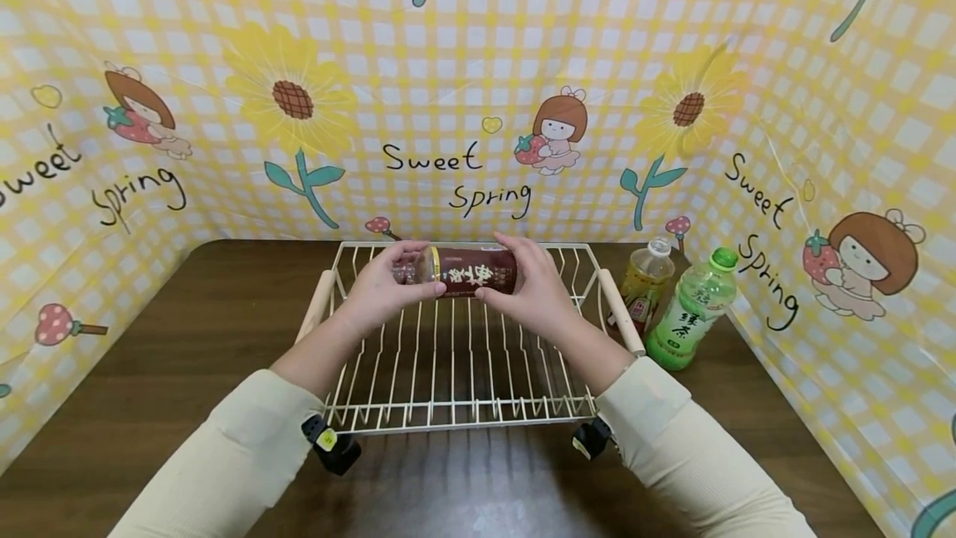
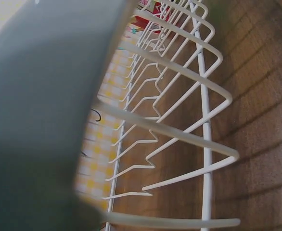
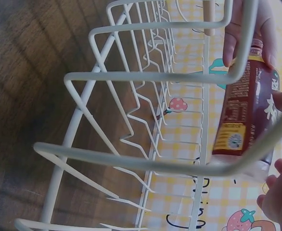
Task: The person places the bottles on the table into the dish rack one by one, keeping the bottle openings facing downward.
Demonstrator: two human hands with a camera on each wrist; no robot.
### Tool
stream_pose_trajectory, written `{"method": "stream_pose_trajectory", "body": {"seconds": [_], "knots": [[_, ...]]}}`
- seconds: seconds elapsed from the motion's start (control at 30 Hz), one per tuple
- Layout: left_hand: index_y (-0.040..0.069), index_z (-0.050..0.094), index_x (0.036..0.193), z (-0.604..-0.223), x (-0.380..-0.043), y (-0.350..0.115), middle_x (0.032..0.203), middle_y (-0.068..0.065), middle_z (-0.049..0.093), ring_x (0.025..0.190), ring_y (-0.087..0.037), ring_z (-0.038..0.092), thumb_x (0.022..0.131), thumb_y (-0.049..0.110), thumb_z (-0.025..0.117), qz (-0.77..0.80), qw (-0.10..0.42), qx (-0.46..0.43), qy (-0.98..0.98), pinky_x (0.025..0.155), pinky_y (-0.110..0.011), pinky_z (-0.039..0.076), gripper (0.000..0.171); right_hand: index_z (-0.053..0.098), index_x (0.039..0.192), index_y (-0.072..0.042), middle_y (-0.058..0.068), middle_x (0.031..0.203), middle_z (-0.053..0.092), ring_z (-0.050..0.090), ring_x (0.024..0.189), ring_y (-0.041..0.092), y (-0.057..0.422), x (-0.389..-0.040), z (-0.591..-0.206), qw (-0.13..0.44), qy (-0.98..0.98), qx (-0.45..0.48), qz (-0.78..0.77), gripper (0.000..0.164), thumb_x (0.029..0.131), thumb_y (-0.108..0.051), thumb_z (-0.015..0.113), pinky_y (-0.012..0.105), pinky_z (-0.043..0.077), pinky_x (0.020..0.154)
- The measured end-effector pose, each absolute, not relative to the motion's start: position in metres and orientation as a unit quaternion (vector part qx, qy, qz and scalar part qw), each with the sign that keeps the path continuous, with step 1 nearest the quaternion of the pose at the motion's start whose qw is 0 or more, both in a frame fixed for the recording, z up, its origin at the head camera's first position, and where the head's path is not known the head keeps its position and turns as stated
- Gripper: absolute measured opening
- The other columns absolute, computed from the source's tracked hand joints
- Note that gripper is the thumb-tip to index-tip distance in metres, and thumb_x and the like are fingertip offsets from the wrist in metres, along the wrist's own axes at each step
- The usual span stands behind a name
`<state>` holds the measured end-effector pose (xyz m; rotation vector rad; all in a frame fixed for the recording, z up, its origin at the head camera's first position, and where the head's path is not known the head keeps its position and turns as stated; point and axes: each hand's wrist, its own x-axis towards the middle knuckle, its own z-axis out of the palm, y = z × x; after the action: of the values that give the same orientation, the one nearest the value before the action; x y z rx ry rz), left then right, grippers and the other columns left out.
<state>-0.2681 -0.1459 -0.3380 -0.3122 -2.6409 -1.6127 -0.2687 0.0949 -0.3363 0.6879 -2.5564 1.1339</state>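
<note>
A plastic drink bottle with a dark red label lies sideways in the air above a cream wire rack. My left hand grips its neck end, and the base end is held between the thumb and fingers of my right hand. Through the rack wires, the right wrist view shows the bottle, the left hand near its neck and part of the right hand by its base. Rack wires and a blurred grey-green shape fill most of the left wrist view; no hand shows there.
The rack has pale wooden handles on its left and right sides. Right of it stand a bottle with a yellow-brown label and a green tea bottle. A yellow checked cloth encloses the brown table.
</note>
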Motion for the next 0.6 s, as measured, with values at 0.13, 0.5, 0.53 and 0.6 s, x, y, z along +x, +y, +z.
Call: {"method": "stream_pose_trajectory", "body": {"seconds": [0.13, 0.5, 0.53, 0.6], "knots": [[0.012, 0.044, 0.145, -0.3369, -0.2688, -0.1469, 0.145, -0.017, 0.047, 0.129, -0.036, 0.047, 0.084, 0.023, 0.078, -0.55, 0.039, -0.066, -0.832, 0.103, -0.049, 0.045, 0.07, 0.044, 0.146, -0.014, 0.013, 0.146, 0.045, 0.038, 0.137, 0.033, 0.0957, -0.268, -0.3366, 0.132, -0.877, 0.227, 0.403, 0.076, 0.08, -0.027, 0.08, 0.055, 0.034, 0.113], [0.01, 0.041, 0.147, -0.3319, -0.2683, -0.1462, 0.144, -0.016, 0.044, 0.116, -0.024, 0.05, 0.086, 0.015, 0.074, -0.647, 0.089, -0.031, -0.757, 0.081, -0.016, 0.051, 0.069, 0.049, 0.14, -0.013, 0.011, 0.145, 0.046, 0.042, 0.136, 0.031, 0.0945, -0.2712, -0.3377, 0.095, -0.88, 0.163, 0.436, 0.066, 0.083, -0.032, 0.077, 0.051, 0.035, 0.114], [0.009, 0.041, 0.147, -0.3319, -0.2683, -0.1457, 0.143, -0.015, 0.043, 0.114, -0.022, 0.05, 0.086, 0.013, 0.073, -0.657, 0.09, -0.032, -0.748, 0.08, -0.015, 0.052, 0.068, 0.049, 0.14, -0.013, 0.011, 0.145, 0.046, 0.041, 0.137, 0.03, 0.0945, -0.2719, -0.3384, 0.085, -0.882, 0.162, 0.434, 0.066, 0.083, -0.033, 0.076, 0.051, 0.034, 0.114], [0.008, 0.041, 0.147, -0.3319, -0.2688, -0.1447, 0.138, -0.014, 0.044, 0.109, -0.018, 0.05, 0.087, 0.01, 0.072, -0.671, 0.09, -0.035, -0.736, 0.079, -0.014, 0.052, 0.068, 0.048, 0.141, -0.012, 0.01, 0.146, 0.046, 0.041, 0.138, 0.03, 0.0945, -0.2727, -0.3392, 0.069, -0.883, 0.158, 0.436, 0.068, 0.083, -0.034, 0.076, 0.05, 0.033, 0.115]]}}
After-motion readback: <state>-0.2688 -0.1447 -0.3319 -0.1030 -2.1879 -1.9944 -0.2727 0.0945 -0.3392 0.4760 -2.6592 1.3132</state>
